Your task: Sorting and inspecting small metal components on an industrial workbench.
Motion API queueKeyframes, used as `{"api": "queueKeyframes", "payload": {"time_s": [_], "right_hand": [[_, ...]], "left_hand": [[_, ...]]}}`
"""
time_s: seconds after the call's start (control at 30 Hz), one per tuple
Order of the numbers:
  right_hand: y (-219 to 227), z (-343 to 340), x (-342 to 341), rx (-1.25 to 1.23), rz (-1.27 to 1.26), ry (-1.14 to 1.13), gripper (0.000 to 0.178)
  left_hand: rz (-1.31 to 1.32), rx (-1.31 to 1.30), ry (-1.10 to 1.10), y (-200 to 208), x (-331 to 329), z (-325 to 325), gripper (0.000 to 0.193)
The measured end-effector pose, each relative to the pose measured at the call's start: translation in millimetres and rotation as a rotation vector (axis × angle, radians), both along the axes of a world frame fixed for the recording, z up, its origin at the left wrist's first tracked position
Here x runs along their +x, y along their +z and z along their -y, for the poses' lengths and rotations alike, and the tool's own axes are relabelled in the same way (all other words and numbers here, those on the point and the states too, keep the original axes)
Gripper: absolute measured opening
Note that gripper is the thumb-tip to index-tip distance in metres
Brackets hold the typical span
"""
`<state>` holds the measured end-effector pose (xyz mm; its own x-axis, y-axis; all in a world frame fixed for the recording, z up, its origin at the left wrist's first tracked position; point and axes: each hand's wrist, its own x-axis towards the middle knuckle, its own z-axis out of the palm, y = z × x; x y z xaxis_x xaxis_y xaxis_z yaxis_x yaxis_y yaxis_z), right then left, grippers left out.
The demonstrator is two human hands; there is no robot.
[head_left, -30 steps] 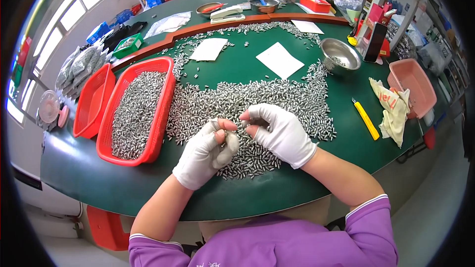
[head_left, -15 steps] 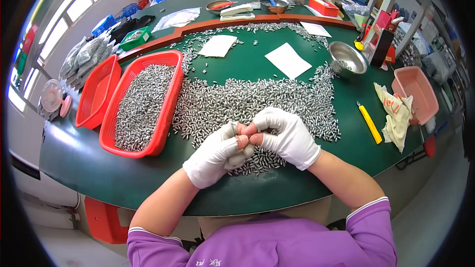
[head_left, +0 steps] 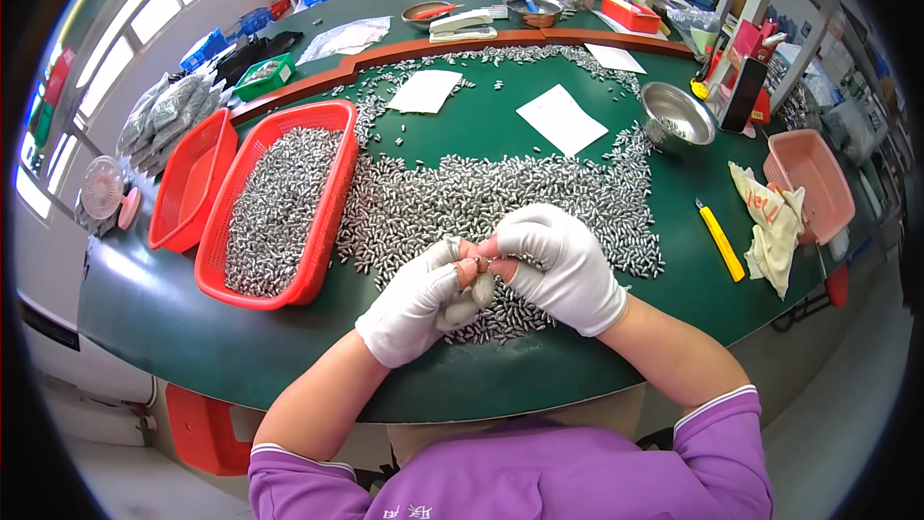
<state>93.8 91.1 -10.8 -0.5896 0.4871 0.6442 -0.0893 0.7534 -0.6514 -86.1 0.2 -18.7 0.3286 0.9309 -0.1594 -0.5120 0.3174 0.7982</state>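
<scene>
Both my hands wear white gloves with bare thumb and finger tips, and they meet above a wide spread of small silvery metal pieces (head_left: 462,193). My left hand (head_left: 419,299) pinches with thumb and forefinger, its other fingers curled. Facing it, my right hand (head_left: 558,265) also pinches. A tiny metal piece (head_left: 488,263) shows between the fingertips, partly hidden; both hands seem to touch it. Left of them stands a red plastic basket (head_left: 207,265) heaped with the same small pieces.
An empty red basket (head_left: 171,221) stands farther left. To the right lie a yellow utility knife (head_left: 720,239), a cream cloth (head_left: 773,231) and a pink basket (head_left: 818,188). Paper sheets (head_left: 561,120) and a metal bowl (head_left: 678,116) are beyond the pieces. A wooden strip (head_left: 404,51) borders the back.
My right hand has shifted slightly up, and its fingertips have parted a little from the left ones, exposing the small metal piece. My left hand stays nearly in place.
</scene>
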Motion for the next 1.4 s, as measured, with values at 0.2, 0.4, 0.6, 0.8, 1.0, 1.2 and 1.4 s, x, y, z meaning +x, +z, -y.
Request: {"api": "queueKeyframes", "payload": {"time_s": [0.2,0.4,0.6,0.8,1.0,1.2,1.4], "right_hand": [[-1,1,-1,0.102,-0.009,0.001,0.020],[-2,0,-1,0.092,0.012,-0.019,0.021],[2,0,1,0.183,0.026,-0.033,0.020],[-2,-7,4,0.256,0.311,-0.270,0.024],[-12,-14,6,0.301,0.491,-0.202,0.020],[-13,-11,3,0.264,0.508,-0.221,0.014],[-2,-8,3,0.192,0.306,-0.270,0.015]], "left_hand": [[-0.067,0.032,-0.001,2,1,0,0.030],[-0.106,0.022,0.040,4,3,2,0.031],[-0.114,0.022,0.062,6,4,3,0.030],[-0.065,0.034,0.119,5,2,2,0.030],[0.137,-0.018,0.217,-3,-1,-1,0.034],[0.158,-0.046,0.245,-9,-3,-2,0.032],[0.139,-0.038,0.145,-5,-4,-2,0.022]]}}
